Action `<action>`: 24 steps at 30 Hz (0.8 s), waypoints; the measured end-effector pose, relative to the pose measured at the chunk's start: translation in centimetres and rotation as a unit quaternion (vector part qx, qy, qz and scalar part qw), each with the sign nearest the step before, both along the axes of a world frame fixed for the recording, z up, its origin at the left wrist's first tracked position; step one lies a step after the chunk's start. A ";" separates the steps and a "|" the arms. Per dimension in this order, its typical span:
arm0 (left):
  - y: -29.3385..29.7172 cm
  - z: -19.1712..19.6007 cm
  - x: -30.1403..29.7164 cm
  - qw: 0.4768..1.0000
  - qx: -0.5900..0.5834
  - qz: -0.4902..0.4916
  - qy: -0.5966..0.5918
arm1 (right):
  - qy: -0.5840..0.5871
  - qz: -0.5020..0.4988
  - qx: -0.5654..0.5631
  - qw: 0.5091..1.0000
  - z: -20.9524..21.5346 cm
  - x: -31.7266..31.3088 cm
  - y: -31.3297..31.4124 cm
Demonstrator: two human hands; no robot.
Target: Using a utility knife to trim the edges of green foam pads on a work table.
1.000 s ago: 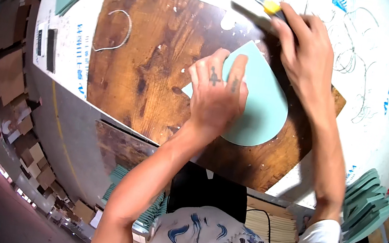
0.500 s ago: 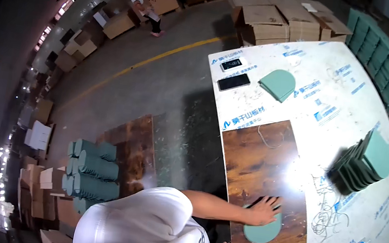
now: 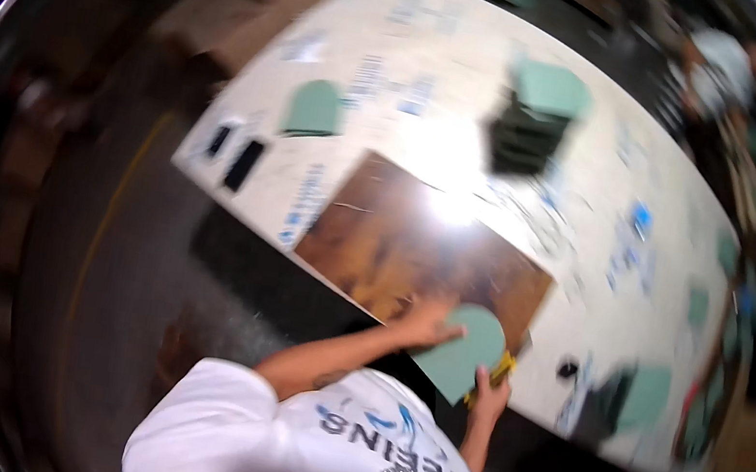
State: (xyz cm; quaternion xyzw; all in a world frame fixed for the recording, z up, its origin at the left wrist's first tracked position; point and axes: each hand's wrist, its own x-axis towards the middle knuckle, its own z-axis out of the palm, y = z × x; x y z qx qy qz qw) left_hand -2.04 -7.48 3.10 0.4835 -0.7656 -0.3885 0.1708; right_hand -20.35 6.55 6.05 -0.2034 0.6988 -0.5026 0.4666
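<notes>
A green round-ended panel, flat and thin, is tilted up at the table's near edge. My left hand grips its left side, with the thumb over its face. In my right hand is a yellow and black utility knife, held against the panel's right side; motion blur hides its blade. Beneath and beyond both hands lies a brown wood-grain board on the white table.
A tall stack of green panels stands beyond the board, and a small stack lies far left by two dark phones. More green pieces are at the right. Another person is at the upper right.
My view has swung right. The panel has come up off the board into my left hand, which lay flat on it before. My right hand has brought the knife up beside it.
</notes>
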 end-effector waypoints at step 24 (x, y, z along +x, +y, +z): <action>-9.6 19.2 3.2 0.869 0.358 -0.328 0.094 | -0.025 0.005 -0.127 0.991 16.5 1.7 1.5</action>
